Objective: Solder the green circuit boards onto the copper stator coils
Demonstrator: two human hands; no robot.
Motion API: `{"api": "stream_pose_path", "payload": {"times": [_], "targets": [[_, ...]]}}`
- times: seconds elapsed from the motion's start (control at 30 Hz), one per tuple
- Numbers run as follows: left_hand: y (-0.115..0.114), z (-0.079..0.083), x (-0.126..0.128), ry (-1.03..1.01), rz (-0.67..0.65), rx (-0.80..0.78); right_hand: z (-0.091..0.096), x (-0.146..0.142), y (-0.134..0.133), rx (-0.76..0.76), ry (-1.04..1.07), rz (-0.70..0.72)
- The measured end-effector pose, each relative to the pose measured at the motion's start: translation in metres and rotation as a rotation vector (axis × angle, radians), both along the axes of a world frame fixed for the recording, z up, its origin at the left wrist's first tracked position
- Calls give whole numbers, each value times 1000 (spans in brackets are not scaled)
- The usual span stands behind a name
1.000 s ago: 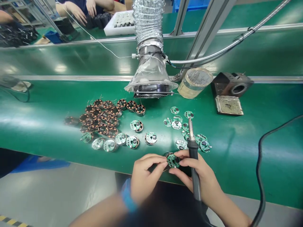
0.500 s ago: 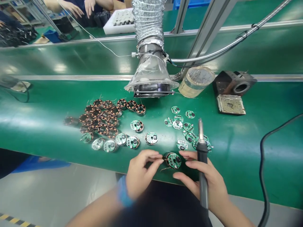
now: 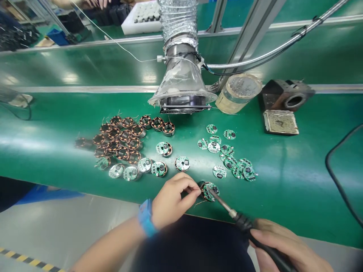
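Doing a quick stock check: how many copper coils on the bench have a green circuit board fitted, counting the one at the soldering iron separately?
Fitted coils lying apart on the bench: 7
Fitted coil at the soldering iron: 1
Total: 8

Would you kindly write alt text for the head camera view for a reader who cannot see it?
A person's left hand, in a blue wristband, reaches a round green circuit board on a copper coil while the right hand holds a soldering iron to it. More boards and coils lie on a green workbench beyond.
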State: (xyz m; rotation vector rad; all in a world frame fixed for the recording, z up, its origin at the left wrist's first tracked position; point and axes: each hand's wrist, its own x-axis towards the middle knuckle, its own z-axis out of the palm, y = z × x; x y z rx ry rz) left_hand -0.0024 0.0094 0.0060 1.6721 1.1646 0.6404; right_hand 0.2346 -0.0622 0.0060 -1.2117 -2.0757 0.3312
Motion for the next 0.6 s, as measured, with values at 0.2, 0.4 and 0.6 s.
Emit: {"api": "stream_pose_path", "payload": {"times": [0.2,0.4,0.6], "targets": [[1,1,0,48,-16,22,2,-2,1,-55,57,30],[2,0,0,52,-19,10,1,-1,0,-56,13,51],[2,0,0,55,-24,14,1,-2,0,-52,-1,47]]}}
